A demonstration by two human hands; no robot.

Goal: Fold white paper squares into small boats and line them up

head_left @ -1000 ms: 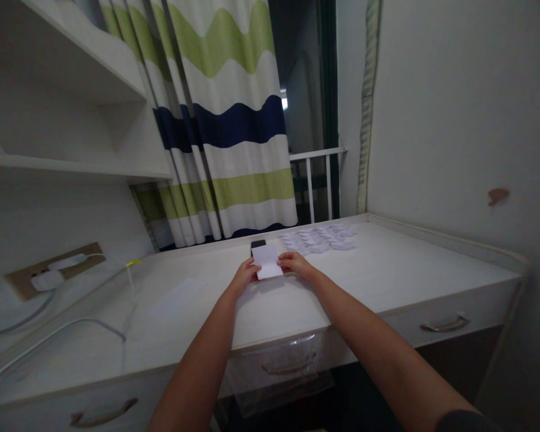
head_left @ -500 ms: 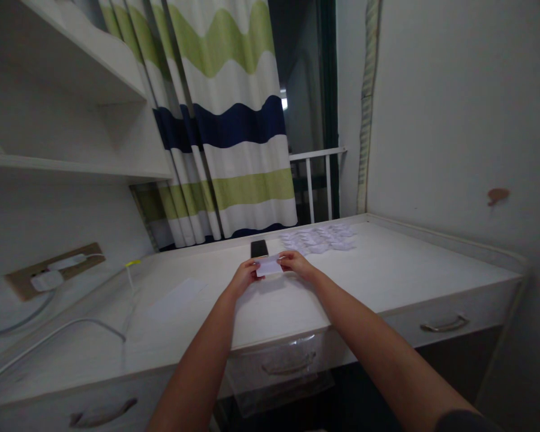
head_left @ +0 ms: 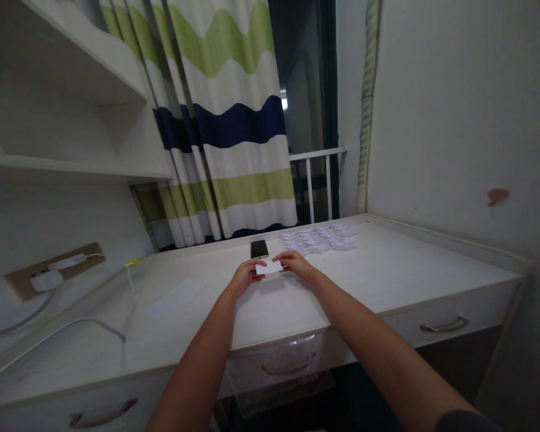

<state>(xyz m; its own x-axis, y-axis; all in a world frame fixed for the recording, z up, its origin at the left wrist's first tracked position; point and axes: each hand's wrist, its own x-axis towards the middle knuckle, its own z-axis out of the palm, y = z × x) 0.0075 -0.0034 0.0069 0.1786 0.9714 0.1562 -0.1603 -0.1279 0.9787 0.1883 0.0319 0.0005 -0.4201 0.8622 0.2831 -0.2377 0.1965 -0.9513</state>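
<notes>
A small white sheet of paper [head_left: 269, 268], folded over on itself, is held just above the desk between my two hands. My left hand [head_left: 246, 275] pinches its left end, thumb on top. At the right end, my right hand [head_left: 294, 263] grips it with thumb and fingers closed. Directly behind the paper lies a dark phone [head_left: 259, 248], flat on the desk. Several folded white paper pieces [head_left: 318, 238] are laid out in rows beyond my right hand.
The white desk [head_left: 387, 264] has a raised rim at the back and right. Flat white paper [head_left: 177, 297] lies to the left. A grey cable [head_left: 72, 324] runs along the left side, near a wall socket with white plugs [head_left: 47, 280]. A striped curtain [head_left: 247, 162] hangs behind.
The upright sheet has been folded down into a shorter strip, uncovering the phone behind it. Both hands keep nearly the same place, with the thumbs shifted inward along the paper.
</notes>
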